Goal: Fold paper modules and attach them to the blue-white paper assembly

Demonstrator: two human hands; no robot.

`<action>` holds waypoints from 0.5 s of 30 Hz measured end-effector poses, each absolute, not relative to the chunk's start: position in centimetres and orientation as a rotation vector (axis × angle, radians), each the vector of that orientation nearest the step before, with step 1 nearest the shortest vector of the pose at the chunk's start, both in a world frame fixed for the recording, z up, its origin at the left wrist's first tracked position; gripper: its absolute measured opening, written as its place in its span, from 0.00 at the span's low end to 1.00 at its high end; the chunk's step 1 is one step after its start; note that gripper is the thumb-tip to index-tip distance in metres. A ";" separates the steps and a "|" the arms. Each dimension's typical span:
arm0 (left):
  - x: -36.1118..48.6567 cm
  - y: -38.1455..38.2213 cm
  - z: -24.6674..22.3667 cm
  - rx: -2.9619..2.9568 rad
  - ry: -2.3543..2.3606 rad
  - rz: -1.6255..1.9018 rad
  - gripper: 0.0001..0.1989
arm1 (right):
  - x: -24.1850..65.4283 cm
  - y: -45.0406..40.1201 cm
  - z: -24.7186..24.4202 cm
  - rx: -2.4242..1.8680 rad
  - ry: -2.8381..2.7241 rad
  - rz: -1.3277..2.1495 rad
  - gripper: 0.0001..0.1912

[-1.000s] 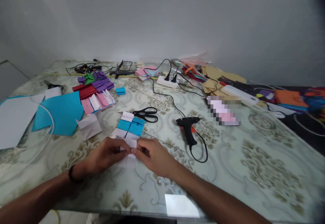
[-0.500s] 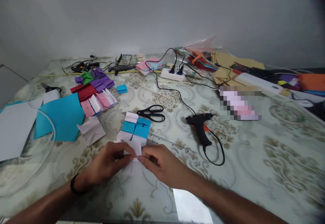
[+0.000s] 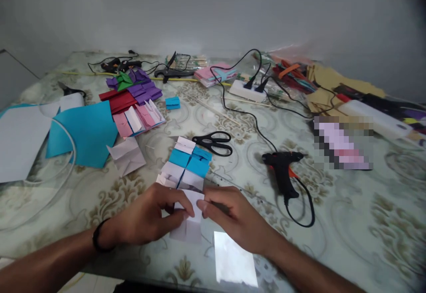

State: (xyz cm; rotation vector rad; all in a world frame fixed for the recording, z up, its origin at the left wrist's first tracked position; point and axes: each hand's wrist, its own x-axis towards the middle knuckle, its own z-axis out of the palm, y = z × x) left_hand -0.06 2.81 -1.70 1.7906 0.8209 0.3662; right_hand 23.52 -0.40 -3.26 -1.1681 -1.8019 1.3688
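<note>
Your left hand (image 3: 148,215) and right hand (image 3: 234,213) pinch white, creased paper (image 3: 195,198) — blue pieces (image 3: 198,166) at twelve o'clock (scissors (image 3: 203,141) at one).

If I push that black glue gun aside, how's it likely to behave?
The glue gun should feel rigid, judging by its hard-looking molded body. Lying on its side, it will probably slide or pivot rather than roll. Expect some drag from the cord, which loops by the handle and seems to run back to the power strip.

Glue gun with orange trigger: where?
Head view, right of centre: the glue gun lies beyond the right hand, to the right of the nearer scissors.
</note>
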 end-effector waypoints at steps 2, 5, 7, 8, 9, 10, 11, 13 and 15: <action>0.0 2.8 -1.6 1.795 0.818 0.358 0.09 | 23.6 -0.5 -3.3 -1.186 -1.817 1.371 0.24; 0.2 2.8 -1.7 1.811 0.837 0.321 0.09 | 23.6 -0.5 -3.3 -1.224 -1.816 1.363 0.23; 0.2 2.5 -1.8 1.790 0.826 0.333 0.07 | 23.8 -0.4 -3.1 -1.230 -1.776 1.356 0.24; 0.2 2.4 -1.8 1.759 0.807 0.359 0.08 | 23.9 -0.3 -3.0 -1.226 -1.740 1.364 0.24; 0.2 2.2 -1.9 1.719 0.781 0.393 0.12 | 24.0 -0.3 -2.9 -1.221 -1.696 1.381 0.24; 0.2 2.1 -1.9 1.680 0.756 0.428 0.18 | 24.2 -0.2 -2.9 -1.220 -1.644 1.403 0.24; 0.1 1.9 -2.0 1.659 0.744 0.457 0.23 | 24.3 -0.1 -2.8 -1.221 -1.594 1.427 0.24; 0.1 1.8 -1.9 1.697 0.759 0.497 0.26 | 24.5 0.1 -2.8 -1.220 -1.521 1.464 0.24; 0.2 1.8 -1.8 1.781 0.826 0.531 0.22 | 24.4 0.2 -3.0 -1.191 -1.460 1.491 0.22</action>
